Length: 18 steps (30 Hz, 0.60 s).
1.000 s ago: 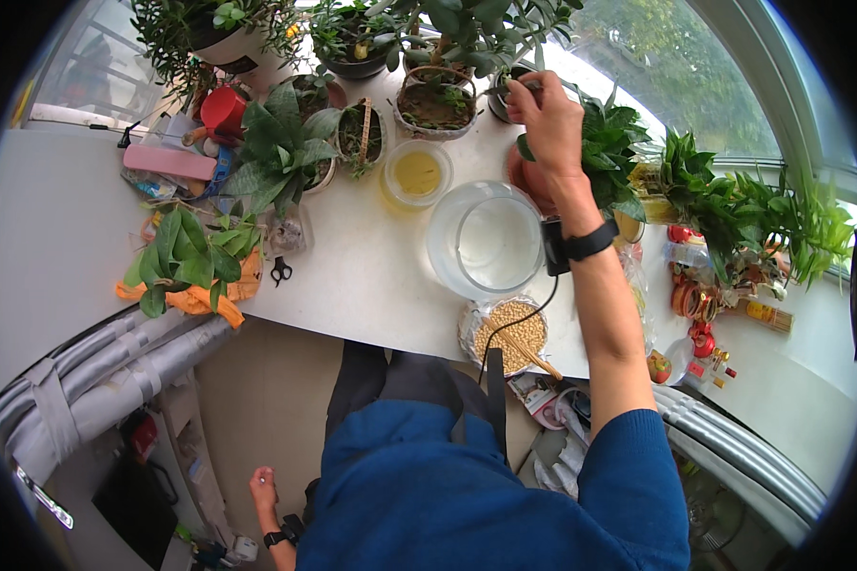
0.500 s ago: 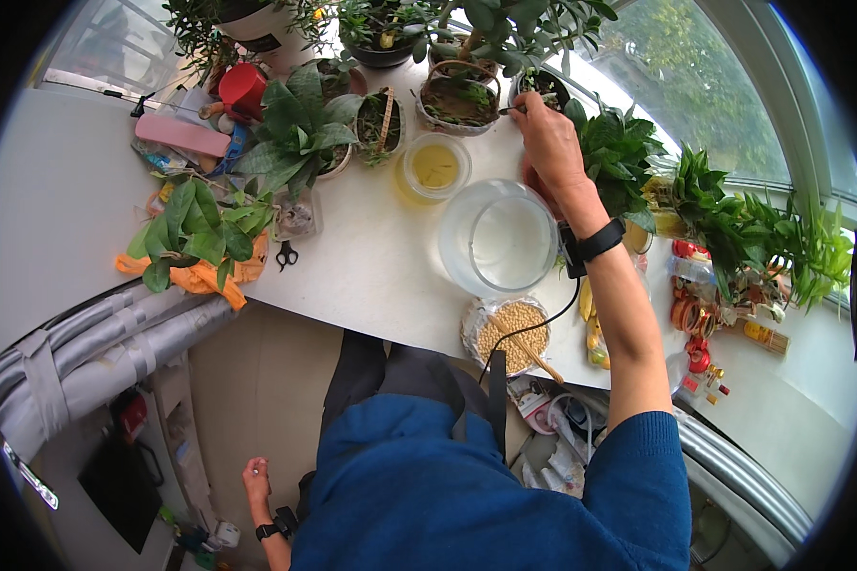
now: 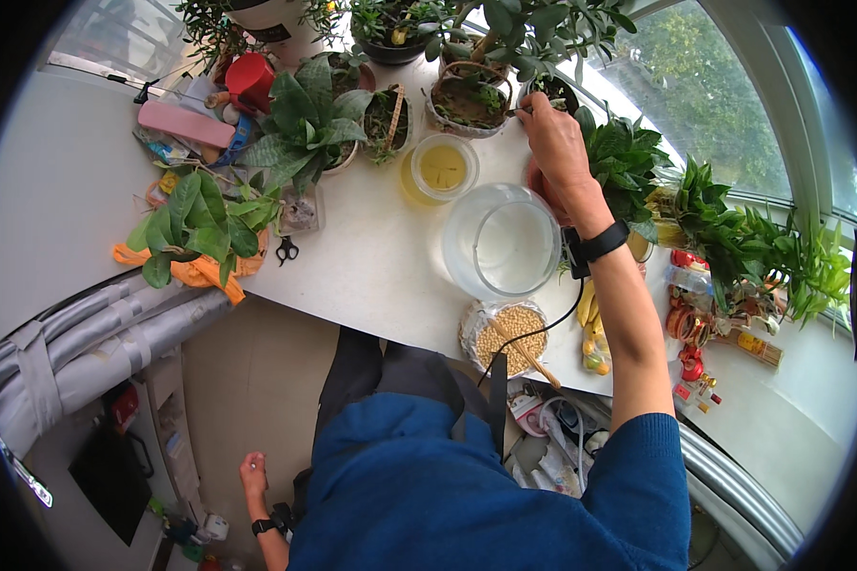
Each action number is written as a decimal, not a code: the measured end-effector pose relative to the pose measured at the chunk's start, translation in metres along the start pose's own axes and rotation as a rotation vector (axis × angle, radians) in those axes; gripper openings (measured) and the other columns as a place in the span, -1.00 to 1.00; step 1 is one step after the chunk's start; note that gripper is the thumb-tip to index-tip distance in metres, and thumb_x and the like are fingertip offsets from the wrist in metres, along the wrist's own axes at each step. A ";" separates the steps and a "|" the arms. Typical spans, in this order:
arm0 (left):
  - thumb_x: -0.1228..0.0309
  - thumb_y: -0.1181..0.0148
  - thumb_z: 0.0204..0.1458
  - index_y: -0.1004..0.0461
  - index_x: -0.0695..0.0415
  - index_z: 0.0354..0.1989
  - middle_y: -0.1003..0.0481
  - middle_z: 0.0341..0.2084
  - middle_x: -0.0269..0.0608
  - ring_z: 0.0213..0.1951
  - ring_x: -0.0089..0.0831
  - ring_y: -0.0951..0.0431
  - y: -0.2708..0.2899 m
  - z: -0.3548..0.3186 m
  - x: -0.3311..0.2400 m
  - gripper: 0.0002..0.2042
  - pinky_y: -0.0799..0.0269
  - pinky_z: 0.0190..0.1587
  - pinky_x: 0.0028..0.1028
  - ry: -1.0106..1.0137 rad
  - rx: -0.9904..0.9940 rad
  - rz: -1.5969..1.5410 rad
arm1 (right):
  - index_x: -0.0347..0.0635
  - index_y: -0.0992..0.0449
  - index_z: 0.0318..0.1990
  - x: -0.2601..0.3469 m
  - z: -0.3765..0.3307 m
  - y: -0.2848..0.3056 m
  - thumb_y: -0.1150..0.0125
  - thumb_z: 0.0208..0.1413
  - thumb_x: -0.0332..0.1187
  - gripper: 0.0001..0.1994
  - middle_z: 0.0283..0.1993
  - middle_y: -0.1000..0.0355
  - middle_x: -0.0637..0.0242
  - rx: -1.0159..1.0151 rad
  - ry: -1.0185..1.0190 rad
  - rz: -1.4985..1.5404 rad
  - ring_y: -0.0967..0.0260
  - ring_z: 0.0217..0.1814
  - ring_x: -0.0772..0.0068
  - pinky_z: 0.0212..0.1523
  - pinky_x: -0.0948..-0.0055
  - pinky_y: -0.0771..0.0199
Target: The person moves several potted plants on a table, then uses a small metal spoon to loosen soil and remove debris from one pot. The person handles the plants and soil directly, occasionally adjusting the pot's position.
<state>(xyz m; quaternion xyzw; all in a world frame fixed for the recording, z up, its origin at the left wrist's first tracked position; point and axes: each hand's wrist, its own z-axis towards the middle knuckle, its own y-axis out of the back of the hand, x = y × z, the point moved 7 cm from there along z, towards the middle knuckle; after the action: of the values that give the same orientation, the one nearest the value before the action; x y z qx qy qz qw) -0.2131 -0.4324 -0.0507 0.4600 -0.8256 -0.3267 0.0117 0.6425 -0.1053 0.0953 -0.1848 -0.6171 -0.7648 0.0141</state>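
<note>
1. The right arm (image 3: pixel 627 305) stretches forward and slightly leftward, its elbow (image 3: pixel 638 360) nearly straight.
2. The right hand (image 3: pixel 559 145) has its fingers (image 3: pixel 538 114) bent, their tips drawn close together.
3. The left hand (image 3: pixel 253 472) hangs low beside the body (image 3: pixel 476 485), its fingers loosely curled.

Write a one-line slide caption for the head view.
Right hand holding a thin dark object beside a dark pot, beyond a clear bowl; left hand hanging low.

From here I cannot name the dark thing (image 3: pixel 516 112) in the right hand (image 3: pixel 556 145); its wrist hides part of the reddish pot (image 3: pixel 542 185) beneath. The left hand's (image 3: pixel 254 473) grip is too small to judge.
</note>
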 end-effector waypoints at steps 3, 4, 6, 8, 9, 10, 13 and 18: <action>0.28 -0.16 0.20 -0.55 0.10 -0.26 -0.28 -0.70 -0.50 -0.69 -0.67 -0.20 0.003 0.002 -0.002 -0.84 -0.09 -0.68 -0.55 -0.026 -0.004 0.009 | -0.21 -0.41 -0.20 0.000 0.000 0.000 -0.17 0.22 -0.29 -0.82 -0.42 -0.51 -0.06 0.010 -0.004 -0.014 -0.49 -0.33 -0.17 -0.31 -0.05 -0.44; 0.28 -0.16 0.20 -0.55 0.09 -0.26 -0.27 -0.70 -0.50 -0.69 -0.68 -0.20 0.005 0.001 -0.001 -0.84 -0.09 -0.67 -0.55 -0.002 0.003 0.001 | -0.21 -0.41 -0.19 -0.001 0.000 0.003 -0.18 0.22 -0.29 -0.82 -0.41 -0.52 -0.06 -0.007 -0.009 0.002 -0.49 -0.33 -0.17 -0.31 -0.05 -0.44; 0.28 -0.16 0.20 -0.54 0.08 -0.26 -0.27 -0.70 -0.50 -0.69 -0.68 -0.20 0.005 -0.003 0.000 -0.85 -0.09 -0.67 -0.56 0.031 0.011 -0.005 | -0.20 -0.42 -0.17 -0.005 0.000 0.012 -0.18 0.22 -0.30 -0.82 -0.40 -0.52 -0.06 -0.041 -0.016 0.034 -0.49 -0.32 -0.17 -0.30 -0.05 -0.44; 0.28 -0.16 0.21 -0.54 0.07 -0.26 -0.27 -0.70 -0.51 -0.69 -0.68 -0.19 0.004 -0.007 0.000 -0.85 -0.08 -0.67 -0.56 0.065 0.013 -0.001 | -0.21 -0.42 -0.15 -0.007 0.001 0.012 -0.18 0.21 -0.30 -0.81 -0.38 -0.53 -0.04 -0.040 -0.018 0.011 -0.50 -0.32 -0.17 -0.30 -0.03 -0.45; 0.27 -0.16 0.21 -0.54 0.07 -0.26 -0.26 -0.70 -0.51 -0.69 -0.68 -0.19 0.002 -0.008 -0.003 -0.85 -0.07 -0.68 -0.56 0.044 0.017 -0.002 | -0.21 -0.42 -0.15 -0.007 0.002 0.012 -0.18 0.22 -0.30 -0.81 -0.38 -0.53 -0.04 -0.049 -0.005 0.004 -0.50 -0.32 -0.17 -0.30 -0.03 -0.45; 0.27 -0.15 0.21 -0.54 0.06 -0.26 -0.26 -0.70 -0.51 -0.70 -0.68 -0.19 0.001 -0.008 -0.004 -0.85 -0.06 -0.69 -0.56 0.039 0.015 -0.003 | -0.22 -0.42 -0.16 -0.004 0.002 0.012 -0.17 0.22 -0.30 -0.81 -0.38 -0.53 -0.03 -0.077 0.027 -0.001 -0.50 -0.32 -0.16 -0.30 -0.03 -0.45; 0.27 -0.15 0.21 -0.54 0.06 -0.26 -0.26 -0.70 -0.51 -0.71 -0.68 -0.18 0.001 -0.007 -0.009 -0.85 -0.05 -0.71 -0.56 0.026 0.020 -0.001 | -0.22 -0.41 -0.15 -0.005 0.005 -0.003 -0.16 0.22 -0.30 -0.81 -0.39 -0.53 -0.03 0.014 -0.030 -0.044 -0.50 -0.32 -0.16 -0.29 -0.03 -0.45; 0.27 -0.14 0.22 -0.54 0.07 -0.26 -0.26 -0.71 -0.51 -0.72 -0.68 -0.17 0.004 -0.011 -0.010 -0.85 -0.04 -0.72 -0.55 0.033 0.020 -0.014 | -0.22 -0.40 -0.17 -0.006 0.006 0.005 -0.15 0.24 -0.28 -0.81 -0.42 -0.52 -0.02 -0.038 -0.001 -0.014 -0.50 -0.32 -0.16 -0.31 -0.04 -0.46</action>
<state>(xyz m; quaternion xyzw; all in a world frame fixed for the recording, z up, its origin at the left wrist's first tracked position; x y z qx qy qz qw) -0.2065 -0.4291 -0.0370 0.4710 -0.8253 -0.3108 0.0185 0.6505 -0.1018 0.0992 -0.1812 -0.6037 -0.7763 0.0048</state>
